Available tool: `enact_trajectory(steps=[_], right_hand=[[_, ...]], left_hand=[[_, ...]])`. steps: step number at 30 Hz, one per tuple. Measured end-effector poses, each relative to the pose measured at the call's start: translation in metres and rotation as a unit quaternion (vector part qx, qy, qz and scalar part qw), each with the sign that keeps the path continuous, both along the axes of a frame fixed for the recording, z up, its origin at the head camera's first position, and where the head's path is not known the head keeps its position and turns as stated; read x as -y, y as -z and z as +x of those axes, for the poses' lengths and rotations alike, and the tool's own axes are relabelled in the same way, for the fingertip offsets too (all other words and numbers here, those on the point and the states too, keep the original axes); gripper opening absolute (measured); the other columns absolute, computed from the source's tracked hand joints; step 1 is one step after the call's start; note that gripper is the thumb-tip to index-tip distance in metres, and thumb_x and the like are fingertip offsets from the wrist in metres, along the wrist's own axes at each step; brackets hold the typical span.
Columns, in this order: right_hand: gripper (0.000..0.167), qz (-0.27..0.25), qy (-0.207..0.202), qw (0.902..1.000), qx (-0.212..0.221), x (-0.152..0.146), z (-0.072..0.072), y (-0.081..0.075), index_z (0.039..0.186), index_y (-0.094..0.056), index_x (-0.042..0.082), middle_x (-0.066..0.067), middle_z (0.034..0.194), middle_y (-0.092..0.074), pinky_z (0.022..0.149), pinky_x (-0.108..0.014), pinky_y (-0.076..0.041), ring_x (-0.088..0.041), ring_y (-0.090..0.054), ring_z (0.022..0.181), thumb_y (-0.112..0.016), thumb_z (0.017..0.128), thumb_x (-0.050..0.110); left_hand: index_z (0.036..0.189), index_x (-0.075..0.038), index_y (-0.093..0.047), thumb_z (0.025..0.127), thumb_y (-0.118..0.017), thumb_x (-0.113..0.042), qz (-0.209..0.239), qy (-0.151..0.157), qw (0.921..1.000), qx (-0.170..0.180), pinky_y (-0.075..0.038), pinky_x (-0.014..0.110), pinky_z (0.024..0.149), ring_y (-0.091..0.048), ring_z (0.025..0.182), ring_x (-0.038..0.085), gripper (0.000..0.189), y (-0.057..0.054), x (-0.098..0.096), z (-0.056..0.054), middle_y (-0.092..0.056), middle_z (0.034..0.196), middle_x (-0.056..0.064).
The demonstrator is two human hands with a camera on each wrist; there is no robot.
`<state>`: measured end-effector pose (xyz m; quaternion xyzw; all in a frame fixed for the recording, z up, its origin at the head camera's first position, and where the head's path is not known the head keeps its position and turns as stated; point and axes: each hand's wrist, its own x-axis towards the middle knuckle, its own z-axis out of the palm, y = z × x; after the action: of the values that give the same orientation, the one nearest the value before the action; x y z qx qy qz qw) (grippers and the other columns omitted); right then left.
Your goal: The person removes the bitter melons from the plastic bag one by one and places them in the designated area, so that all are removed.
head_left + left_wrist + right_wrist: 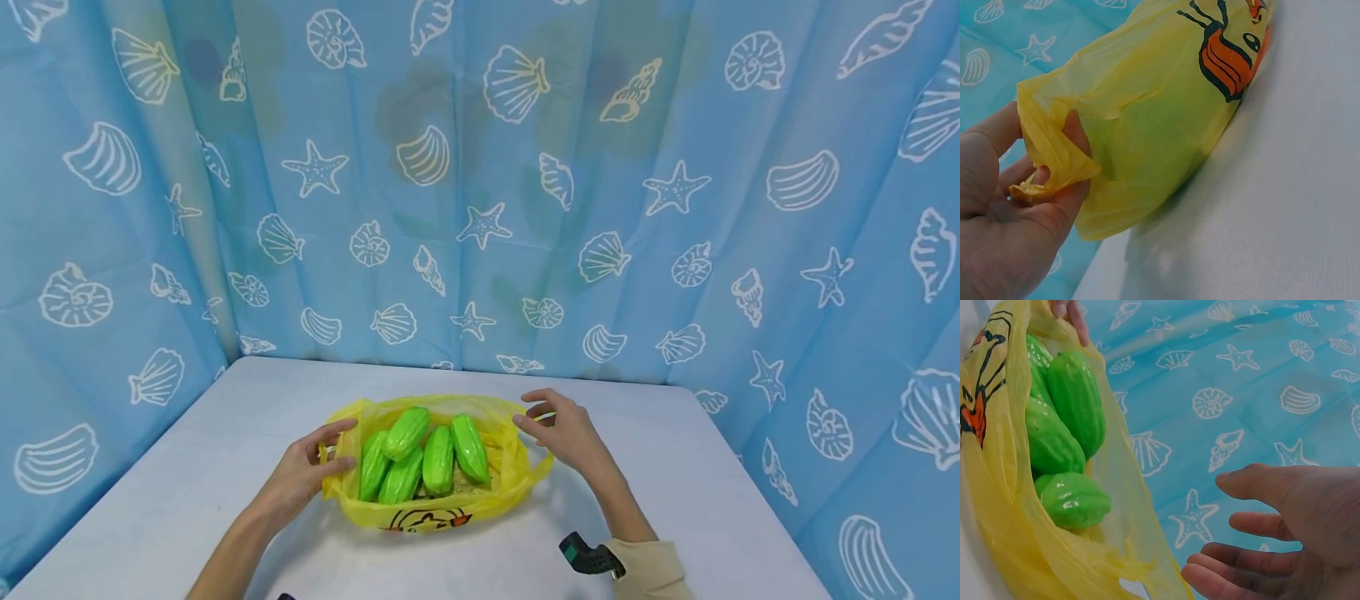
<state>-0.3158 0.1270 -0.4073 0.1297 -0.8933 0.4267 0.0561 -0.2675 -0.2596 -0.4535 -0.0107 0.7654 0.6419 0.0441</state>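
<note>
A yellow plastic bag [517,492] lies on the table with its mouth spread wide. Inside are several glossy green, ribbed, gourd-like vegetables [438,461], heaped toward the bag's left half. My left hand [303,471] holds the bag's left edge by the handle; in the left wrist view the gathered yellow film [1054,150] passes between thumb and fingers. At the bag's right rim is my right hand [558,429], fingers loosely bent and apart. The right wrist view shows that hand [1285,531] with nothing in its grasp, beside the open bag.
The white table [225,417] extends around the bag on every side. Behind it hangs a blue curtain [480,275] with white shells and starfish. A black band with a small device [592,557] is at the right wrist, by a beige sleeve [647,571].
</note>
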Motion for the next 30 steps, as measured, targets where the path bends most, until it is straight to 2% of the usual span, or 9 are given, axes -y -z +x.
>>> enact_trajectory(steps=[8, 17, 30], right_hand=[[0.04, -0.006, -0.002, 1.0, 0.001, 0.012, -0.001, 0.006, 0.123, -0.064, 0.014, -0.009, 0.105, -0.071, 0.07, -0.031, -0.06, -0.02, -0.069, 0.089, -0.073, 0.088, 0.032], [0.042, -0.026, -0.02, 0.9991, 0.027, 0.021, 0.002, 0.009, 0.126, -0.062, 0.011, -0.009, 0.106, -0.069, 0.07, -0.032, -0.06, -0.022, -0.068, 0.093, -0.071, 0.089, 0.03], [0.044, -0.011, -0.028, 0.9984, 0.048, 0.033, 0.001, 0.015, 0.128, -0.06, 0.01, -0.01, 0.107, -0.068, 0.071, -0.031, -0.059, -0.019, -0.066, 0.092, -0.07, 0.09, 0.031]], left_hand=[[0.148, -0.018, -0.043, 0.088, -0.071, -0.017, -0.003, 0.001, 1.0, 0.0, -0.052, 0.023, 0.073, -0.047, 0.101, 0.018, 0.066, 0.002, -0.002, -0.001, -0.04, 0.132, 0.011], [0.148, -0.017, -0.042, 0.088, -0.07, -0.014, 0.013, 0.002, 0.9999, 0.003, -0.052, 0.023, 0.073, -0.047, 0.098, 0.017, 0.066, 0.003, -0.003, -0.001, -0.038, 0.127, 0.01], [0.148, -0.016, -0.042, 0.088, -0.07, -0.013, 0.009, -0.005, 0.9999, 0.004, -0.052, 0.023, 0.074, -0.046, 0.102, 0.018, 0.066, 0.003, -0.005, 0.0, -0.037, 0.126, 0.009]])
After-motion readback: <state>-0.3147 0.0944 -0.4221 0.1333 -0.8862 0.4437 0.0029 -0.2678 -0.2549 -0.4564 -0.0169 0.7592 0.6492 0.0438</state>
